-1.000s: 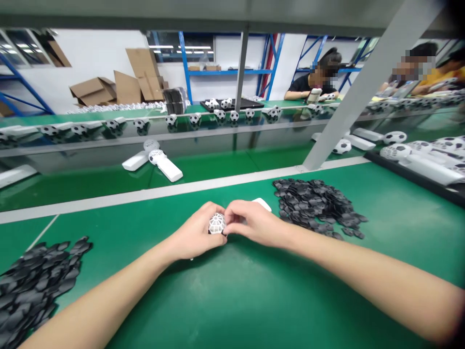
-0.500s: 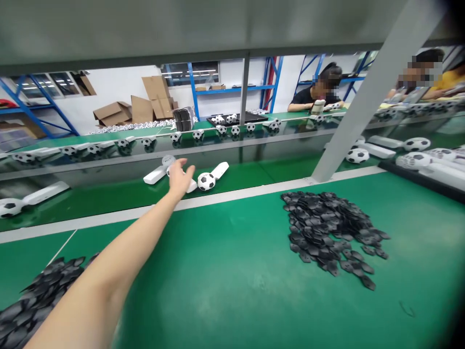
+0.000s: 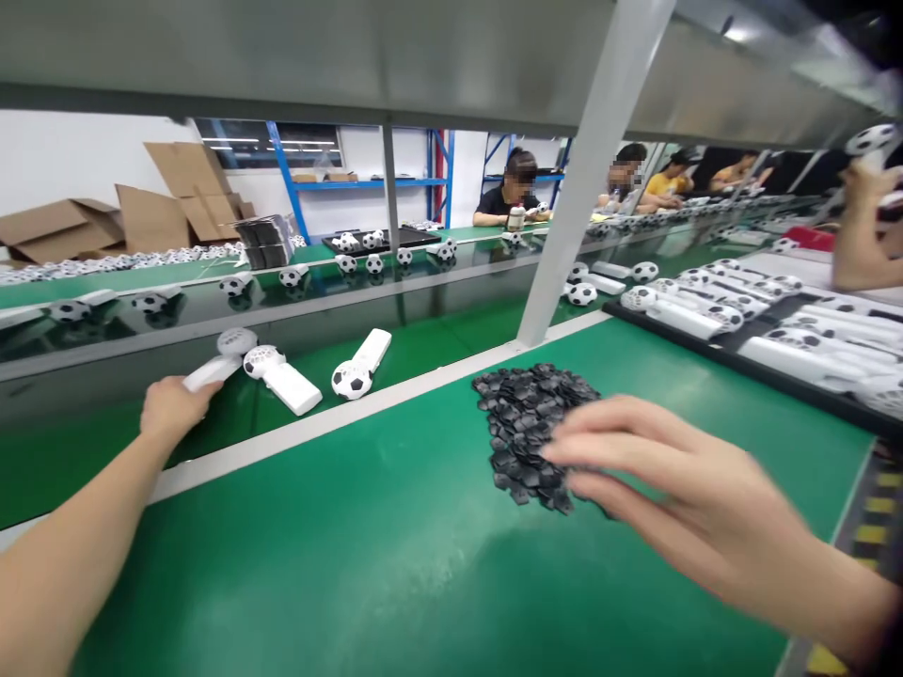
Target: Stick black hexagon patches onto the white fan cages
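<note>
My left hand (image 3: 175,410) is closed on the white handle of a handheld fan (image 3: 208,373) with a soccer-ball head, which lies on the green conveyor belt. Touching or very near its head is a second soccer-ball fan (image 3: 289,384). A third fan (image 3: 363,362) rests farther right on the belt. My right hand (image 3: 677,489) hovers at a pile of small black flat pieces (image 3: 529,423), its fingers stretched toward them and slightly apart. The fingertips are blurred, and no piece shows between them.
A black tray (image 3: 716,353) full of soccer-ball fans stands on the right. A grey post (image 3: 585,179) rises from the belt's edge rail. More fans line a far belt. Co-workers sit beyond, and another person's arm (image 3: 867,235) lifts a fan at far right.
The view has swung right. My left hand has moved to the left fan and closed on its handle. My right hand has come into view over the black pieces.
</note>
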Available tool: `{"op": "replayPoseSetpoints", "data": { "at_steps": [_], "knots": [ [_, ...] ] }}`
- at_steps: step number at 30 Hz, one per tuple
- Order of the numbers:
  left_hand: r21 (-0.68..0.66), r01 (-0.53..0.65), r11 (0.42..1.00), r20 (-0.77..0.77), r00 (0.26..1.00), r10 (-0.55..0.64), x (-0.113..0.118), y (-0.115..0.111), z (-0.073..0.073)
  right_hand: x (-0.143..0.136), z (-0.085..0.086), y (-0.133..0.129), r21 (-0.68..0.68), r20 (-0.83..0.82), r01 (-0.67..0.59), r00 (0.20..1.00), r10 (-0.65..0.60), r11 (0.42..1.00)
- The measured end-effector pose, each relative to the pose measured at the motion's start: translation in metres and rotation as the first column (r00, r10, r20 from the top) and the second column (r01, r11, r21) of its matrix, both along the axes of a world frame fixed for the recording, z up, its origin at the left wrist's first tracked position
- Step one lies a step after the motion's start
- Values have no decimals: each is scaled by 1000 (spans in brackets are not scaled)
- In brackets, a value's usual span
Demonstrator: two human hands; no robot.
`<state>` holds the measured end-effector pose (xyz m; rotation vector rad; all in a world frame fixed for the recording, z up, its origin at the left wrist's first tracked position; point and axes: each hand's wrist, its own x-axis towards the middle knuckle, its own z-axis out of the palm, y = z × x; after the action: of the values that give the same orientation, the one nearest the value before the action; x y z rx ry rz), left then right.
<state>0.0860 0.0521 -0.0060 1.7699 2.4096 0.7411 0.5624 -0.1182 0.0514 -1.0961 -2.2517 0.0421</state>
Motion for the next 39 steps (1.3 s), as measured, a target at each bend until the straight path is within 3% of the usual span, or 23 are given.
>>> {"op": "replayPoseSetpoints", "data": {
  "at_steps": [3,6,8,13,17,20,24,28,33,39],
  "knots": [
    [-72,-101,992,-14,995,101,2,-25,13,5,-16,35,-46,95,48,995,-44,998],
    [-103,-47,994,-9,999,46,20,-67,26,2,-38,77,-51,274,85,959,-68,995],
    [-137,15,990,54,999,-7,42,-97,28,-4,-50,99,-46,381,102,921,-77,994],
    [-117,202,972,115,975,-189,91,-172,-1,-14,-66,129,-49,492,155,863,-111,987],
    [-201,316,927,90,949,-303,105,-211,-18,-8,-73,140,-91,479,150,873,-89,984],
    [-290,377,880,34,923,-384,112,-212,-11,-6,-72,141,-132,459,131,887,-57,983],
    [-273,480,834,28,870,-492,137,-183,3,-18,-63,126,-176,433,87,902,-2,981],
    [-290,534,794,26,834,-551,167,-159,5,-38,-52,95,-258,319,5,944,81,966],
    [-321,557,766,-45,799,-600,186,-160,4,-61,-41,57,-380,40,-196,973,228,904],
    [-289,552,782,-52,807,-589,187,-164,2,-83,-44,35,-348,-148,-332,943,298,877]
  ]
}}
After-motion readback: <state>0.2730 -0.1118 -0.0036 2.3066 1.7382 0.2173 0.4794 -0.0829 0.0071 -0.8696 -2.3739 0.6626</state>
